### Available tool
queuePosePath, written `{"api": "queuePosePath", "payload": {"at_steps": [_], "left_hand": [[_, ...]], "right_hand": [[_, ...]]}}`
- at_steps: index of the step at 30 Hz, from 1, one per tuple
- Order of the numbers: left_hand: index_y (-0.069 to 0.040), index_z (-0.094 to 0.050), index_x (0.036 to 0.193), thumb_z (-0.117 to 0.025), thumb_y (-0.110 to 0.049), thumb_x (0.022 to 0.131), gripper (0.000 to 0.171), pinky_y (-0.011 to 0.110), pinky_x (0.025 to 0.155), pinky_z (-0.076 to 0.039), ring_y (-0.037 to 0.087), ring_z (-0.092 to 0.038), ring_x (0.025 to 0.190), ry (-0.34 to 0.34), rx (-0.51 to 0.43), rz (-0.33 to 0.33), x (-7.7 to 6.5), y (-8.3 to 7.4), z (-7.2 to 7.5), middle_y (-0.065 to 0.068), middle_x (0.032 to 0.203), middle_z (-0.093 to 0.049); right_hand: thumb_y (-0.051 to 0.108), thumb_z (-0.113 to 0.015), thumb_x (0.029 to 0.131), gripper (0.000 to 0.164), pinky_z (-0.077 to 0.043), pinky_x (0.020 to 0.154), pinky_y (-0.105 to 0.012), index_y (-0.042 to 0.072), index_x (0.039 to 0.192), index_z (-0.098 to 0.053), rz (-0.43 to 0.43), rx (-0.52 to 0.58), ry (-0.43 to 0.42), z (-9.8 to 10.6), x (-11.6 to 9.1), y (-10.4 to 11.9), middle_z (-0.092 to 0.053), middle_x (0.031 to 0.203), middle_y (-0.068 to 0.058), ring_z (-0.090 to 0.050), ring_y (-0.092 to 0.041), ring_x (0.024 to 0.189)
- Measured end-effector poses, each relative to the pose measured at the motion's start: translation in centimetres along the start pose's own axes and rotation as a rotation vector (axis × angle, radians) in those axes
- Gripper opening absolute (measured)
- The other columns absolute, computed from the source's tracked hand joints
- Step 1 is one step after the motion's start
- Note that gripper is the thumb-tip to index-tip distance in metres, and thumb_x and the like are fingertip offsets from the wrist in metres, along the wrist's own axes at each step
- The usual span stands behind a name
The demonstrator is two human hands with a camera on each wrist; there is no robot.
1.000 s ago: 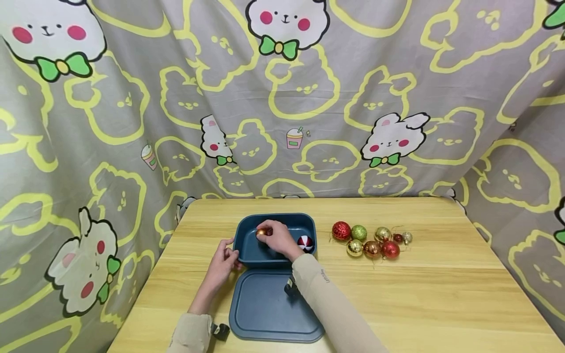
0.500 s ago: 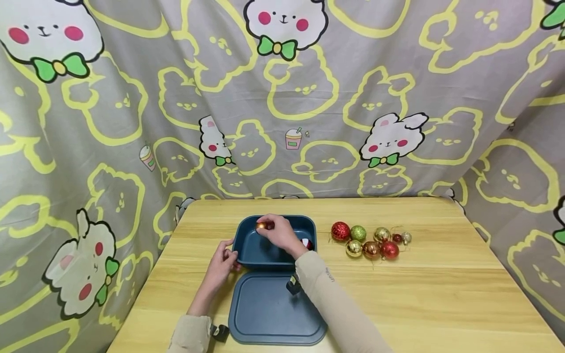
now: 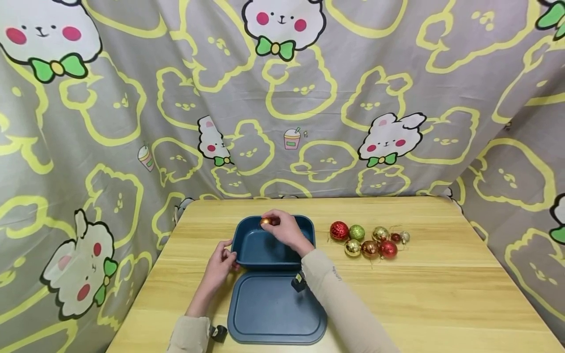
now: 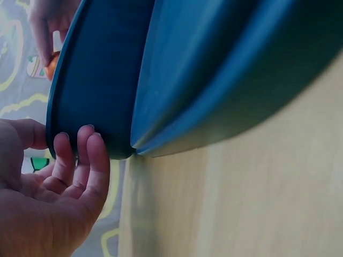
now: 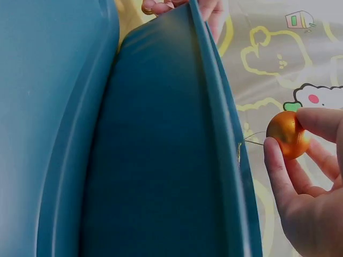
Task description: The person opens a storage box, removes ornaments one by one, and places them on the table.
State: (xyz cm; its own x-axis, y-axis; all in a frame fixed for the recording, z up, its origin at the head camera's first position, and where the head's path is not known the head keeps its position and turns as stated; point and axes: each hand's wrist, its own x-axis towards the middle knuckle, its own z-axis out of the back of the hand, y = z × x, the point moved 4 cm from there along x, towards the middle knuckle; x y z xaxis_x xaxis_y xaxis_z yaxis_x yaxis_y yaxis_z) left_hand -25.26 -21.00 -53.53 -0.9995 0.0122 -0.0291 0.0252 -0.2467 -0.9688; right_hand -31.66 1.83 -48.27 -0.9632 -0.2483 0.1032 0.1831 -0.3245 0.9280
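My right hand (image 3: 286,230) pinches a shiny orange-gold Christmas bauble (image 5: 288,135) between thumb and fingers, above the dark blue box (image 3: 251,247). In the right wrist view a thin thread loop hangs from the bauble, level with the box rim. My left hand (image 3: 220,262) holds the box by its near left corner. The left wrist view shows that thumb at the rim and the fingertips (image 4: 96,142) against the outer wall. A matching blue lid (image 3: 278,309) lies flat on the table in front of the box. My right hand and wrist cover the box's right part.
Right of the box, several baubles lie grouped on the wooden table (image 3: 441,294): a red glittery one (image 3: 339,230), a green one (image 3: 356,232), a gold one (image 3: 352,247), a brown one (image 3: 370,249) and others. A patterned curtain (image 3: 326,117) hangs behind the table.
My right hand has raised the orange-gold bauble from inside the box to about the far rim's height. The red-and-white ball in the box is now hidden. My left hand stays at the corner.
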Motion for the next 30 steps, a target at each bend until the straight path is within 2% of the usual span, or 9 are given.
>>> {"api": "queuePosePath", "payload": {"at_steps": [10, 24, 30], "left_hand": [[0.005, -0.047, 0.146, -0.056, 0.003, 0.102, 0.045, 0.032, 0.066, -0.063, 0.023, -0.066, 0.067, -0.006, 0.007, -0.006, 0.0, -0.1, -0.1, 0.011, 0.079, -0.058], [0.004, -0.05, 0.143, -0.055, 0.004, 0.102, 0.041, 0.03, 0.068, -0.062, 0.022, -0.065, 0.068, -0.005, 0.026, -0.021, 0.2, 0.1, 0.2, 0.012, 0.08, -0.06], [0.005, -0.049, 0.144, -0.055, 0.004, 0.102, 0.042, 0.031, 0.068, -0.063, 0.022, -0.065, 0.068, -0.009, 0.024, -0.018, 0.0, -0.1, 0.2, 0.012, 0.08, -0.059]], "right_hand": [[0.022, -0.072, 0.099, 0.029, -0.056, 0.088, -0.037, 0.01, 0.126, -0.071, 0.01, -0.011, -0.004, 2.1, -1.1, 0.1, -0.07, 0.117, -0.004, -0.062, -0.02, 0.103], [0.019, -0.074, 0.097, 0.025, -0.057, 0.089, -0.038, 0.014, 0.122, -0.074, -0.001, -0.047, -0.081, 5.3, -2.4, -1.0, -0.072, 0.115, -0.003, -0.064, -0.019, 0.101], [0.018, -0.074, 0.098, 0.029, -0.056, 0.089, -0.038, 0.01, 0.125, -0.072, -0.024, -0.042, -0.085, 7.0, -3.2, -1.5, -0.071, 0.116, -0.006, -0.063, -0.022, 0.103]]}}
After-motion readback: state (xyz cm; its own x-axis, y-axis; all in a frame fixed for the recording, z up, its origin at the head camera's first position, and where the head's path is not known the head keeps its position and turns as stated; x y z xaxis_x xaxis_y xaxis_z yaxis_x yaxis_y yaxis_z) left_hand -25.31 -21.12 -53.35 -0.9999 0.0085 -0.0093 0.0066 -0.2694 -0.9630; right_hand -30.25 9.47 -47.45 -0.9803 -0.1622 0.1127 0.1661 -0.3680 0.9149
